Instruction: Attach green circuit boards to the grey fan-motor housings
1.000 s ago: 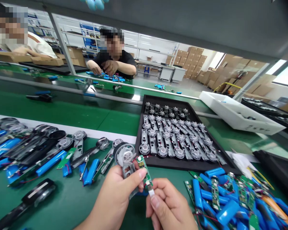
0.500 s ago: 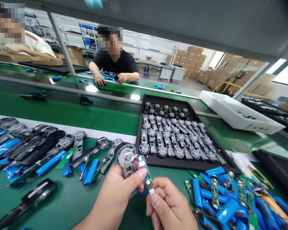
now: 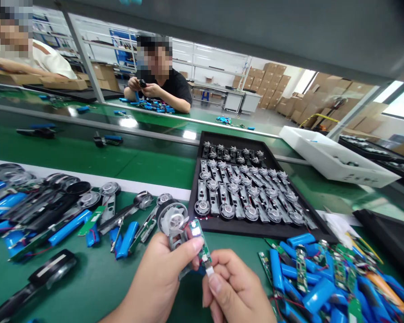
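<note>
My left hand (image 3: 160, 278) grips a round clear fan housing (image 3: 173, 220) with a grey metal bracket, and a narrow green circuit board (image 3: 200, 240) stands against it. A small light glows white at the board's upper end. My right hand (image 3: 234, 287) pinches a small white tab (image 3: 209, 271) at the board's lower end. Both hands are close together, and my fingers hide part of the bracket. Blue cylindrical battery cells (image 3: 318, 294) with wired green boards lie in a heap to the right of my right hand.
A black tray (image 3: 256, 231) of fan assemblies stands directly ahead. Assembled parts with blue cells (image 3: 70, 229) lie to the left. A white plastic bin (image 3: 336, 161) is at right. Across the green bench, a co-worker (image 3: 164, 85) handles a small black item.
The board's light now glows brighter white. My hands and the housing have shifted slightly left. The co-worker's hands have risen from the bench towards their head, holding the black item.
</note>
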### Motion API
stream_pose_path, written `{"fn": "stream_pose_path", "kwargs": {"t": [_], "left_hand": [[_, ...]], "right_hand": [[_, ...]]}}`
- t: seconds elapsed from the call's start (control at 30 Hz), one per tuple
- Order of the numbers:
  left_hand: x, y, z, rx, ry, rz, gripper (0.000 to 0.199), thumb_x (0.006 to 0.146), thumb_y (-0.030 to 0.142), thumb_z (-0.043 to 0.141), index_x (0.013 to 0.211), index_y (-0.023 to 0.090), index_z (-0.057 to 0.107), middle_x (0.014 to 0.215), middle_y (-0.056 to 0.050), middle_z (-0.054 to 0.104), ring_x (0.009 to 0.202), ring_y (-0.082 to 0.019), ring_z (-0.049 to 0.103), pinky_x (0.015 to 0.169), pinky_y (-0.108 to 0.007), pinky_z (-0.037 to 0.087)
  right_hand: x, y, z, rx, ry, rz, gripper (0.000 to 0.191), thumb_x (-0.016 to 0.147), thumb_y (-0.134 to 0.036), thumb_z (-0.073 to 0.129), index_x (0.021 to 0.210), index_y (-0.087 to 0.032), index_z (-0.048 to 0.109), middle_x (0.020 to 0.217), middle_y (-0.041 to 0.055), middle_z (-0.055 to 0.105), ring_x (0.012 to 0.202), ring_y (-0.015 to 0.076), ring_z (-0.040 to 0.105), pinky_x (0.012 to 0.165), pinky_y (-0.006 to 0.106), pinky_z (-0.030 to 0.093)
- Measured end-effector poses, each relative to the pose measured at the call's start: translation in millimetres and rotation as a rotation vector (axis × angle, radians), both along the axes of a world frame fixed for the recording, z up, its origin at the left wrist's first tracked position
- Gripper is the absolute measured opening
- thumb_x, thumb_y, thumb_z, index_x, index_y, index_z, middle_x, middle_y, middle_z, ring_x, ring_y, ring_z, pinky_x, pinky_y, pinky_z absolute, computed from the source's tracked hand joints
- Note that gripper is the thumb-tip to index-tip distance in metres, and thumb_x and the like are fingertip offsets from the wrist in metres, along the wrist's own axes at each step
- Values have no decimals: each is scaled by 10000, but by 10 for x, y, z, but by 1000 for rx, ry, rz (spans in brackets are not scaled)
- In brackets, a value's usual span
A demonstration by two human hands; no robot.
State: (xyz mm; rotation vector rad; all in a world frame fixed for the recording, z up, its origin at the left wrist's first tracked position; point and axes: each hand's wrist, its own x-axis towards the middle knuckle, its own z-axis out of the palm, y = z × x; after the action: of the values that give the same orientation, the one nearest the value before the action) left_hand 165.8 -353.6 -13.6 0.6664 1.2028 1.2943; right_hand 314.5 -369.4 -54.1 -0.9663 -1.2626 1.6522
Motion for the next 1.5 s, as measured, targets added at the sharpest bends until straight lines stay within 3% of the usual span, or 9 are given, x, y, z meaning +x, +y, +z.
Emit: {"fn": "stream_pose_path", "kwargs": {"t": [0.17,0.6,1.5], "left_hand": [[0,8,12,-19,21,19,236,679,335,790,616,209,601,544,46,614,568,-150,543,574,-279,458],[30,37,41,50,-35,-108,183,733,239,695,595,205,581,523,53,560,540,-122,495,558,-251,421],[38,31,60,31,-49,-64,167,710,240,726,601,204,605,538,45,572,540,-127,511,550,-252,437]], "right_hand": [[48,34,-5,-34,28,100,470,929,-635,600,1033,-176,591,662,-20,632,388,31,428,395,144,320],[149,-54,46,-187,81,76,346,949,-503,657,1043,-173,613,669,-18,646,389,24,411,386,125,346],[132,-32,54,-178,34,65,423,925,-573,653,1025,-165,609,647,-22,631,375,26,394,371,136,331]]}}
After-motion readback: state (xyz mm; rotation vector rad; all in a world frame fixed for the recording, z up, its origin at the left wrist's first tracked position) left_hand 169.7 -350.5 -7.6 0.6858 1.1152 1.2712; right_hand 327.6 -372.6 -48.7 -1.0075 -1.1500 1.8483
